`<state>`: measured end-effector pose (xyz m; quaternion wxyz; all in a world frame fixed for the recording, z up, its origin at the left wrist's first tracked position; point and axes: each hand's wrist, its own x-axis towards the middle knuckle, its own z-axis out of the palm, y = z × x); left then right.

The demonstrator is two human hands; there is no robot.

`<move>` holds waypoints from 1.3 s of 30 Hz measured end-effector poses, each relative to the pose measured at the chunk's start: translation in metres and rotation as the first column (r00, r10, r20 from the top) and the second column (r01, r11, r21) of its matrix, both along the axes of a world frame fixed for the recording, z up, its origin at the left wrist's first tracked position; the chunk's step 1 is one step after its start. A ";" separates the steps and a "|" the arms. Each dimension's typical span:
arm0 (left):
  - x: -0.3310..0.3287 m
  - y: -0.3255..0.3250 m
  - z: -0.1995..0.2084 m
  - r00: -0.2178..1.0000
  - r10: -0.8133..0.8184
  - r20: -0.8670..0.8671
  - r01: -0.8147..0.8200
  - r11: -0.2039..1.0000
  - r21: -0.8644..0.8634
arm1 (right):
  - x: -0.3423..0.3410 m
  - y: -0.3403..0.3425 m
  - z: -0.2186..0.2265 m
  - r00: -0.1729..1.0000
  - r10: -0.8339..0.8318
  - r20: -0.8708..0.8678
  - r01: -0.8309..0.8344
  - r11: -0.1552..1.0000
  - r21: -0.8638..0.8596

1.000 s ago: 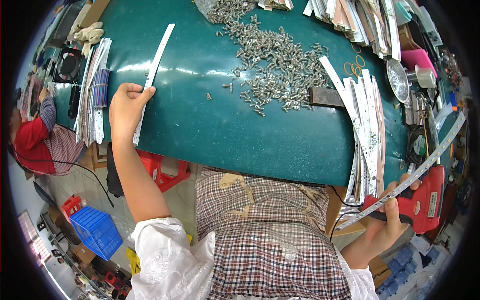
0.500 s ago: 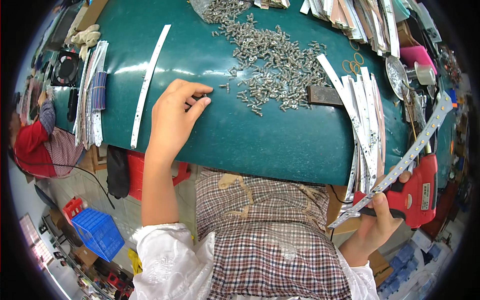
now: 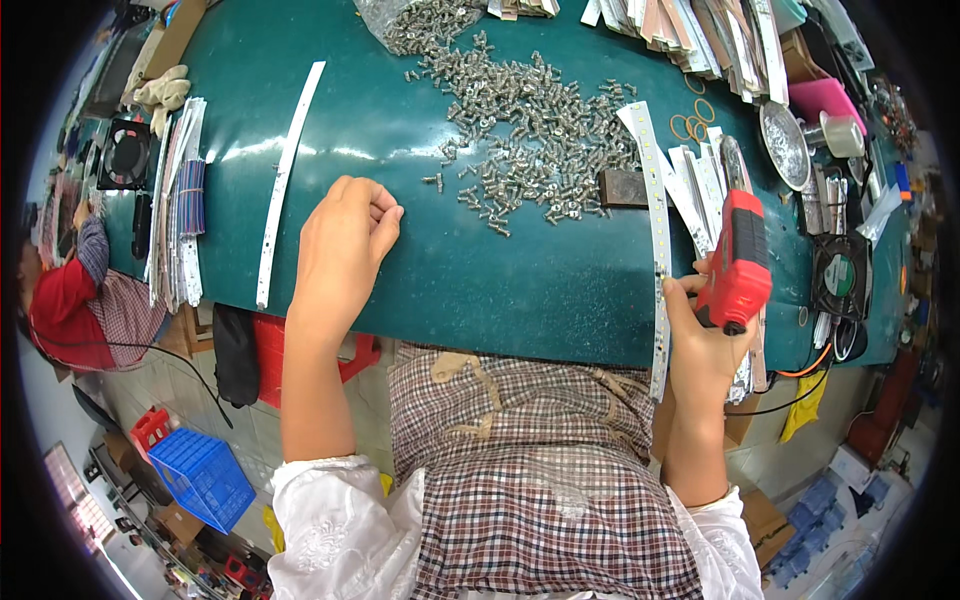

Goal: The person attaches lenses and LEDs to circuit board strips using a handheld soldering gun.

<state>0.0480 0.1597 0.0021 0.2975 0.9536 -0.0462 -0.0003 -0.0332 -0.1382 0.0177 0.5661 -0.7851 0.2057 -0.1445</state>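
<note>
Over the left part of the green table, my left hand is closed, with thumb and curled fingers together. Whatever the fingertips hold, if anything, is hidden. A white LED strip lies on the table just left of that hand. In my right hand is a red and black gun-shaped tool, pointing away from me over the table's right side. The same hand pinches a second LED strip between thumb and fingers, upright alongside the tool. To the right of my left hand spreads a heap of small metal connectors.
Strip bundles lie at left, right and far right. A dark block sits beside the connectors, below several rubber bands. A metal dish stands at right. Another person sits far left.
My right hand has swung up and inward with the tool and strip, from beyond the front right edge to over the table. My left hand has drawn slightly left and curled more.
</note>
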 end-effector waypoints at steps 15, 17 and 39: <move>-0.021 -0.090 0.001 0.786 -0.433 -0.441 -0.331 0.308 -0.892 | 0.026 0.032 0.016 0.862 0.506 0.043 -0.503 0.862 -0.065; -0.023 -0.089 -0.001 0.791 -0.425 -0.440 -0.331 0.307 -0.892 | 0.030 0.032 0.015 0.863 0.504 -0.014 -0.502 0.857 -0.115; -0.018 -0.083 -0.002 0.764 -0.430 -0.481 -0.367 0.324 -0.872 | 0.035 0.029 0.004 0.838 0.542 -0.061 -0.545 0.836 -0.069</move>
